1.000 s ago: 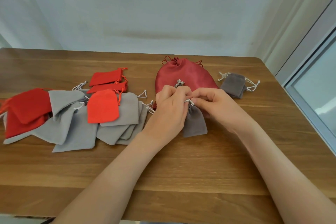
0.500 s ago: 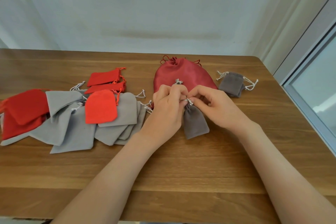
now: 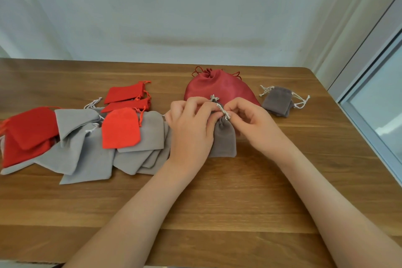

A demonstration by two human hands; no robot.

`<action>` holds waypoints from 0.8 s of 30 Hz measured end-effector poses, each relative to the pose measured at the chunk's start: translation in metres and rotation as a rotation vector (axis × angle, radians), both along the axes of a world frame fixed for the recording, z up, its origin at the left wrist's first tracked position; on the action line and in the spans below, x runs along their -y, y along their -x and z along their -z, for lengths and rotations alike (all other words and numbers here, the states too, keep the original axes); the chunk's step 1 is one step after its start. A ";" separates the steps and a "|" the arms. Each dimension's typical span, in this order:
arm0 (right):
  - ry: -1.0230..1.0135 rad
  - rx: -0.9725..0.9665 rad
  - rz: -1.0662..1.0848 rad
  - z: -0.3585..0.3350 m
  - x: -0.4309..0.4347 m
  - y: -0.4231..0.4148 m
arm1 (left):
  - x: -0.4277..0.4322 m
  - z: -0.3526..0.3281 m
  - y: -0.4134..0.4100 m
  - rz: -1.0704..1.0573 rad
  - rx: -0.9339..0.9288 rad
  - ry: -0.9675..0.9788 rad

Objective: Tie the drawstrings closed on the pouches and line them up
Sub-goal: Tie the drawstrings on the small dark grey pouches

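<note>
A small dark grey pouch (image 3: 224,140) lies on the wooden table (image 3: 217,202) with its neck gathered. My left hand (image 3: 191,128) and my right hand (image 3: 254,124) meet at that neck, and each pinches the pouch's pale drawstring (image 3: 223,110). A loose end of cord sticks up between my fingers. Behind my hands sits a large dark red satin pouch (image 3: 219,88), cinched at its top. To its right lies another small dark grey pouch (image 3: 278,100) with pale cords out at both sides.
A loose heap of light grey pouches (image 3: 87,154) and red pouches (image 3: 28,130) covers the table's left half, with an orange-red pouch (image 3: 120,128) on top. A white wall runs behind the table. A window frame (image 3: 369,98) stands past the right edge.
My fingers have shifted along the drawstring at the pouch's neck, and the pouch now lies straighter under them. The other pouches have not moved.
</note>
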State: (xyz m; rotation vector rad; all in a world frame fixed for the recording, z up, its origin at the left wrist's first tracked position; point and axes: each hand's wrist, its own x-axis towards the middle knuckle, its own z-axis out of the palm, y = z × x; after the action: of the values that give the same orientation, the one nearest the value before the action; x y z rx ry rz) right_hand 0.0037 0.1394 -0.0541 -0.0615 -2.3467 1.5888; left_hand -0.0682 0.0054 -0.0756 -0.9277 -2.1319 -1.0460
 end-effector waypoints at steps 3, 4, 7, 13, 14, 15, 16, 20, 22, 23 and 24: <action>-0.013 -0.007 0.027 0.001 0.000 0.001 | 0.003 -0.004 0.002 -0.015 -0.083 0.083; -0.038 -0.006 0.058 0.002 0.000 0.001 | 0.005 -0.004 0.004 -0.028 -0.141 0.121; -0.173 -0.008 0.183 0.004 -0.002 0.004 | 0.009 -0.004 0.012 -0.077 -0.353 0.289; -0.246 0.018 0.253 0.010 0.001 0.009 | 0.008 0.001 0.016 -0.029 -0.203 0.311; -0.230 0.029 0.252 0.011 0.002 0.011 | 0.007 0.000 0.017 0.000 -0.077 0.272; -0.211 0.041 0.248 0.012 0.002 0.012 | 0.007 -0.003 0.017 0.045 0.077 0.228; -0.193 0.053 0.242 0.014 0.002 0.013 | 0.007 -0.004 0.017 0.103 0.241 0.185; -0.178 0.054 0.204 0.014 0.000 0.016 | 0.005 -0.004 0.015 0.251 0.568 0.111; -0.246 0.025 0.227 0.015 -0.003 0.017 | 0.000 -0.001 0.013 0.235 0.564 0.108; -0.309 0.009 0.281 0.015 -0.006 0.018 | -0.002 0.000 0.014 0.217 0.566 0.076; -0.375 -0.004 0.367 0.015 -0.010 0.018 | -0.005 0.000 0.015 0.204 0.577 0.032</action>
State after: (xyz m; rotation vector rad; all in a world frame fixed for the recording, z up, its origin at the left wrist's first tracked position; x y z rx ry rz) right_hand -0.0142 0.1493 -0.0693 -0.3792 -2.4145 0.9671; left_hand -0.0832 0.0102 -0.0759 -0.9550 -2.5560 -1.5319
